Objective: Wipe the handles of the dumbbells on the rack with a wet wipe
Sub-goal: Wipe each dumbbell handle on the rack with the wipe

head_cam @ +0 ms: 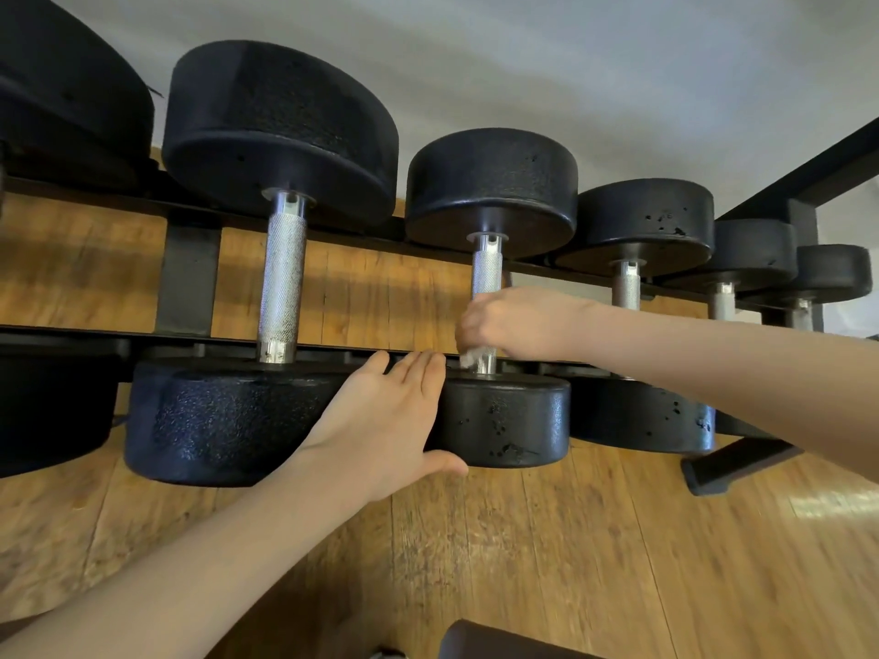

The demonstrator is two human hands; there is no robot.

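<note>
My right hand (516, 323) is curled round the handle (486, 297) of the middle dumbbell (504, 420), low on the bar, near the front weight. A scrap of white wipe (468, 358) shows under my fingers, pressed against the metal; the rest of it is hidden inside my grip. Above my hand the knurled bar runs bare up to the rear weight.

My left hand (390, 416) lies flat, fingers straight and together, on the front weight of that same dumbbell. The fingertips reach its top edge, and the thumb hooks under its lower rim. The palm covers the seam where this weight meets the bigger one to its left.

The dumbbells sit side by side on a black rack (190, 278), each with its two weights resting on the front and rear rails and its handle spanning the gap between. The big dumbbell (228, 420) just left of mine has a long silver handle, uncovered. To the right, three smaller ones follow in falling size, their handles partly hidden behind my right forearm. At the far left edge another heavy one is only partly in view.

Under the rack is a wood floor (571, 539), and a pale wall (523, 64) stands behind it.
</note>
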